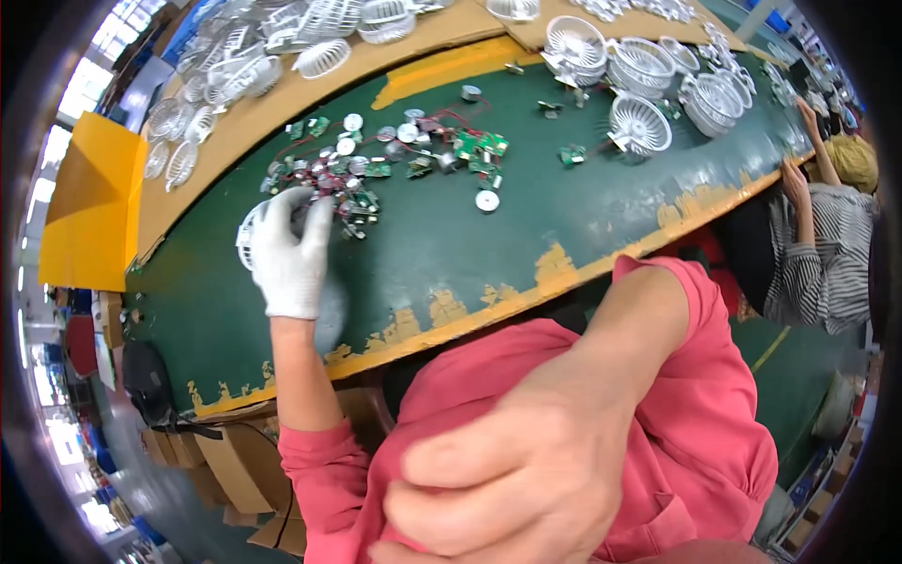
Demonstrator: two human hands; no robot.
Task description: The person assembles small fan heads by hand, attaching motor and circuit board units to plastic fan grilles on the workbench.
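We count two hands: our left hand in a white knitted glove (pixel 293 265) grasps one white slotted plastic cage (pixel 246 237); our bare right hand (pixel 512 465) is curled and blurred close to the camera, and we cannot tell whether it holds anything. Just beyond the left grip, one heap of green circuit boards and silver motors with red wires (pixel 358 166) blocks the way, too tangled to count. Well right of that grip lies one lone small green circuit board (pixel 571 155); left stands one yellow panel (pixel 89 202). Bare green tabletop (pixel 423 254) opens rightward, down to its worn yellow edge (pixel 554 268) nearest us.
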